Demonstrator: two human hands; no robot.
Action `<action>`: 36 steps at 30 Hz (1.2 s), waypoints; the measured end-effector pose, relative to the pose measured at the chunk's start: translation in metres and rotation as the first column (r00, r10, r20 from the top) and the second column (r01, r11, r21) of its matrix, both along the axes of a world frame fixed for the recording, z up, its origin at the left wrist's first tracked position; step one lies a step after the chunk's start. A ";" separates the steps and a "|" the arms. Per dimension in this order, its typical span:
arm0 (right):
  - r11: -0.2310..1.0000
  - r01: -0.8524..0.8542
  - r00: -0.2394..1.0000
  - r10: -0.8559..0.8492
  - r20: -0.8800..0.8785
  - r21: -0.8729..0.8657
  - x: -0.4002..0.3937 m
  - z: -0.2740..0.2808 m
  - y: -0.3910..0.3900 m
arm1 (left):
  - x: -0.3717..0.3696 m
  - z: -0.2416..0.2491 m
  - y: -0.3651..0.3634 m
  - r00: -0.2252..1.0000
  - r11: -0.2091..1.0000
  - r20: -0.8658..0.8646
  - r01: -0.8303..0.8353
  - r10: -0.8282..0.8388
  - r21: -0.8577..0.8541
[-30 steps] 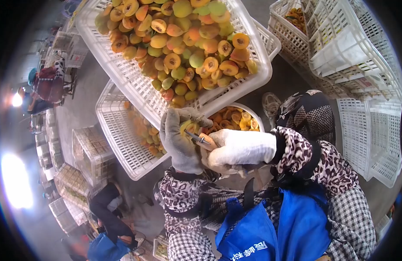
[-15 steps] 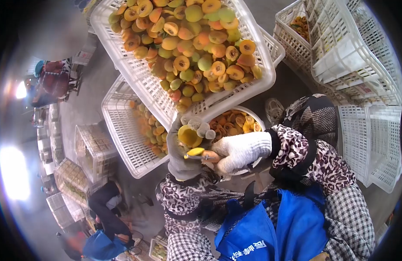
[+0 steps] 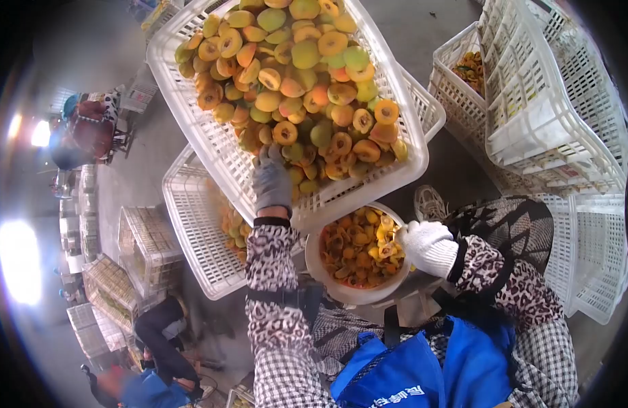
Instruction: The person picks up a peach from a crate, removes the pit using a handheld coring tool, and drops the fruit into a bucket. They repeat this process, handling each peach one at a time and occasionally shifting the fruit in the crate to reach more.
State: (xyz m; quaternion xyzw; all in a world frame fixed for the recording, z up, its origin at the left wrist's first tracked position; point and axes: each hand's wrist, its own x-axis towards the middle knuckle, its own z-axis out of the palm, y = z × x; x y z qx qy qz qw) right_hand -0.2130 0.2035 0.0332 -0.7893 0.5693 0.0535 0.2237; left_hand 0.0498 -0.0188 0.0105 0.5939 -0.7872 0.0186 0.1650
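Fruit [image 3: 297,88] is filling the tilted crate [image 3: 191,129] at top centre, sloped within reach; the left hand [image 3: 272,182] is reaching in, while the right hand [image 3: 426,246], curled, is resting at the bowl [image 3: 314,262].

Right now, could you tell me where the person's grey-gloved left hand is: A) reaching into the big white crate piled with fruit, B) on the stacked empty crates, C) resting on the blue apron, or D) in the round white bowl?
A: the left hand reaches over the near rim of the white crate to the piled fruit, while the right hand is at the bowl.
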 end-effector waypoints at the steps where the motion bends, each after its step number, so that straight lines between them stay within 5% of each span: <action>1: 0.996 0.069 0.995 -0.073 -0.062 -0.050 -0.002 -0.006 0.006 | 0.003 -0.017 -0.008 0.993 0.993 0.082 -0.095 0.089 0.074; 3: 0.982 0.067 0.982 -0.096 0.162 0.176 -0.010 0.007 -0.004 | 0.001 -0.020 -0.015 0.972 0.972 0.171 -0.185 0.159 0.147; 5: 0.971 0.120 0.836 0.013 0.548 -0.207 -0.002 0.013 -0.006 | -0.009 0.012 -0.004 0.819 0.895 -0.458 -0.140 0.345 0.423; 7: 0.974 0.184 0.800 -0.073 0.595 -0.129 0.008 0.044 -0.012 | -0.025 0.064 0.026 0.756 0.856 -0.541 -0.049 0.369 0.515; 9: 0.972 0.229 0.726 -0.210 0.655 0.057 0.016 0.068 -0.019 | -0.042 0.097 0.060 0.167 0.773 -0.811 0.248 0.560 0.584; 10: 0.972 0.227 0.720 -0.210 0.661 0.061 0.021 0.062 -0.024 | -0.043 0.104 0.076 0.174 0.772 -0.809 0.242 0.562 0.588; 12: 0.775 0.210 0.696 0.310 0.648 -0.596 0.032 0.047 -0.030 | -0.042 0.111 0.101 0.011 0.688 -0.884 0.624 0.467 0.371; 15: 0.839 0.224 0.732 0.191 0.654 -0.496 0.046 0.067 -0.025 | -0.042 0.102 0.116 -0.173 0.680 -0.800 0.645 0.574 0.349; 16: 0.649 0.179 0.813 0.325 0.483 -0.740 0.048 0.063 -0.032 | -0.055 0.123 0.123 -0.259 0.701 -0.704 0.547 0.661 0.457; 17: 0.649 0.181 0.815 0.321 0.482 -0.739 0.052 0.066 -0.031 | -0.057 0.133 0.125 -0.257 0.698 -0.703 0.551 0.663 0.457; 19: 0.924 0.255 0.741 0.002 0.671 -0.285 0.059 0.074 -0.031 | -0.055 0.142 0.128 -0.407 0.724 -0.618 0.537 0.672 0.433; 20: 0.736 0.199 0.851 0.197 0.486 -0.647 0.066 0.056 -0.039 | -0.049 0.143 0.130 -0.413 0.730 -0.632 0.562 0.656 0.390; 21: 0.738 0.193 0.851 0.203 0.485 -0.647 0.068 0.045 -0.034 | -0.041 0.138 0.131 -0.419 0.733 -0.631 0.558 0.653 0.389; 23: 0.914 0.309 0.635 0.007 0.773 -0.262 0.072 0.070 -0.032 | -0.027 0.130 0.131 -0.449 0.765 -0.676 0.581 0.585 0.276; 25: 0.919 0.322 0.602 -0.012 0.798 -0.229 0.077 0.087 -0.030 | -0.013 0.133 0.139 -0.352 0.812 -0.751 0.418 0.559 0.408; 27: 0.825 0.350 0.630 0.143 0.763 -0.444 0.085 0.089 -0.039 | -0.005 0.133 0.141 -0.063 0.796 -0.893 0.486 0.445 0.362; 28: 0.827 0.351 0.630 0.138 0.764 -0.439 0.085 0.088 -0.039 | -0.003 0.134 0.140 -0.291 0.714 -0.735 0.603 0.612 0.356; 30: 0.940 0.123 0.764 0.116 0.634 -0.319 0.087 0.088 -0.039 | -0.011 0.138 0.144 -0.322 0.730 -0.709 0.561 0.627 0.391; 32: 0.929 0.183 0.779 0.062 0.624 -0.321 0.094 0.090 -0.036 | -0.021 0.143 0.148 -0.437 0.779 -0.667 0.501 0.604 0.378; 36: 0.911 0.205 0.790 0.063 0.610 -0.359 0.097 0.086 -0.040 | -0.010 0.124 0.151 -0.354 0.809 -0.772 0.487 0.528 0.329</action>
